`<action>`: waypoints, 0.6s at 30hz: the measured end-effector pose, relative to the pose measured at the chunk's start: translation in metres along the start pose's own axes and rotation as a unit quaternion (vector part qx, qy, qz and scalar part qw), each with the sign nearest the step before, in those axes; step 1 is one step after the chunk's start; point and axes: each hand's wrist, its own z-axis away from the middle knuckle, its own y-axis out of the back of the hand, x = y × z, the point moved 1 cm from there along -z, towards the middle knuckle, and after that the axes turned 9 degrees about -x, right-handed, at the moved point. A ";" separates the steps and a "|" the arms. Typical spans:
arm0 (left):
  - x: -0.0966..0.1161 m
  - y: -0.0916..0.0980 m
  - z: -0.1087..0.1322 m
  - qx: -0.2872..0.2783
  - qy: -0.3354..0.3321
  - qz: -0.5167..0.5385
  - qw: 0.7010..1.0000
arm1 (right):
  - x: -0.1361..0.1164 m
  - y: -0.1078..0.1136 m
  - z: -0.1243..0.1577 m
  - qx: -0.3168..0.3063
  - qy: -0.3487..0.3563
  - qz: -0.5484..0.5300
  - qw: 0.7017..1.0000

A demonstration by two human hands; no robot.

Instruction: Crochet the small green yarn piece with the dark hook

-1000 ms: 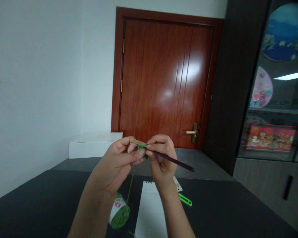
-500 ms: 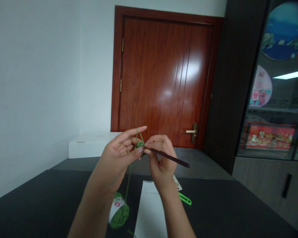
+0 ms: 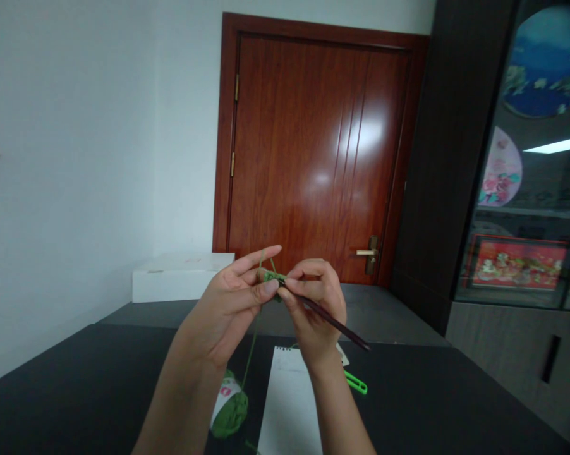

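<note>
The small green crocheted piece (image 3: 270, 276) sits pinched in the fingers of the left hand (image 3: 228, 297), just touching the fingers of the right hand (image 3: 313, 309), which grip a slim dark crochet hook (image 3: 335, 322). The hook's long axis slants from the piece down and rightward, its free end pointing past the right hand. A green yarn strand (image 3: 251, 347) drops to a green yarn ball (image 3: 229, 412) on the black counter (image 3: 76, 385), beside a white notepad (image 3: 289, 395).
</note>
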 end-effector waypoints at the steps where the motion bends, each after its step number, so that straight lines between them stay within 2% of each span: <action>1: 0.000 -0.003 0.001 0.008 -0.009 -0.005 1.000 | 0.000 -0.001 0.001 0.005 0.008 0.017 1.000; 4: 0.000 -0.011 0.004 0.042 -0.065 -0.049 0.996 | -0.001 -0.008 0.006 0.049 0.008 0.098 0.994; 6: 0.000 -0.014 0.007 0.072 -0.114 -0.118 0.984 | -0.005 -0.014 0.007 0.066 -0.003 0.146 0.987; 8: 0.001 -0.016 0.009 0.097 -0.148 -0.201 0.963 | -0.009 -0.016 0.005 0.044 -0.002 0.186 0.982; 11: 0.002 -0.015 0.010 0.116 -0.162 -0.295 0.934 | -0.015 -0.011 -0.002 -0.001 0.002 0.211 0.978; 13: 0.003 -0.014 0.008 0.116 -0.162 -0.323 0.925 | -0.017 -0.005 -0.006 -0.007 -0.008 0.206 0.978; 15: 0.003 -0.012 0.007 0.101 -0.155 -0.315 0.931 | -0.016 0.003 -0.008 0.006 -0.050 0.186 0.981; 16: 0.003 -0.011 0.006 0.085 -0.144 -0.295 0.941 | -0.015 0.006 -0.008 0.020 -0.089 0.154 0.984; 18: 0.004 -0.009 0.005 0.046 -0.113 -0.233 0.965 | -0.008 0.010 -0.009 0.047 -0.188 0.022 0.981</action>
